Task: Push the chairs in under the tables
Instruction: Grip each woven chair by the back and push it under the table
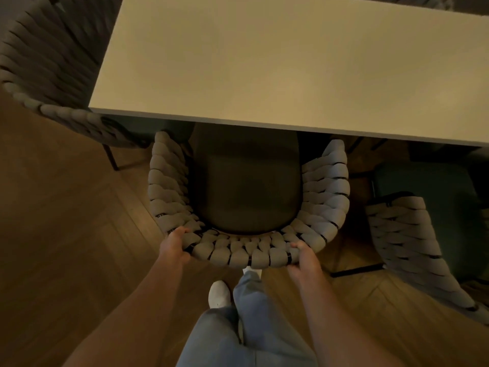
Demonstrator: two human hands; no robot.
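The hands grip the curved backrest of the middle chair (247,197) at lower centre of the frame: the left hand (176,246) curls over the rim at the left end of the back curve, and the right hand (304,256) curls over it at the right end, both with fingers wrapped round the woven rim. This chair stands at the near long edge of the bench (277,64), which fills the upper centre and upper right of the frame. The front part of its dark seat is already under the bench edge; the rear of the seat, both side wings and the whole back curve are clear of it. Judged from this, the chair is partly in and a further push toward the bench appears to remain. The chair has a wraparound back of thick, pale grey woven strapping over a dark frame, and a dark, smooth seat pad. A second chair (50,72) of the same weave stands at the left end of the bench, upper left of the frame, its seat partly under the bench corner. A third chair (412,250), lower right, stands angled with its back well clear of the bench edge; it appears not yet pushed in. The floor (66,221) is wooden parquet.
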